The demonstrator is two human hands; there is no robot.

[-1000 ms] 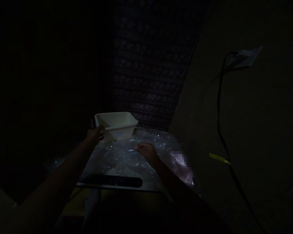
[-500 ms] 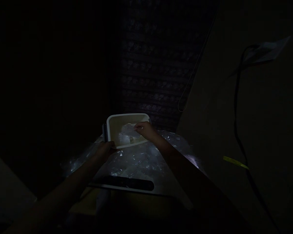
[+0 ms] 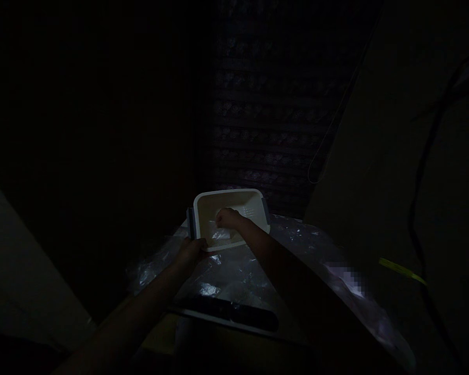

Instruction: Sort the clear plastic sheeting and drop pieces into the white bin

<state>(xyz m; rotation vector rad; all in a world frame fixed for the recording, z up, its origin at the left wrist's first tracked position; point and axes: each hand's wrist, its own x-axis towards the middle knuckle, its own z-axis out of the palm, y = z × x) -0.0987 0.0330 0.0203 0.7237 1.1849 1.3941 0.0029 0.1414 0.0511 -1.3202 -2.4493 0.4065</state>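
Note:
In dim light, a white plastic basket [image 3: 252, 197] with grey handles is tilted toward me above a surface covered in clear plastic. My left hand [image 3: 193, 249] grips its near left corner, thumb over the rim. Inside the basket is my right hand [image 3: 228, 219], fingers curled together against a clear plastic piece [image 3: 220, 230] that lies low in the basket. The fingertips are dark, so the exact hold on it is hard to see.
Crinkled clear plastic sheeting [image 3: 238, 271] spreads over the table, whose front edge has a dark strip [image 3: 234, 311]. A dark cable [image 3: 414, 219] with a yellow tie [image 3: 400, 270] hangs at right. A patterned blind [image 3: 258, 125] hangs behind.
My right hand has moved lower and deeper into the basket, bringing the clear plastic down. The whole view has shifted, so the basket and both hands appear farther right.

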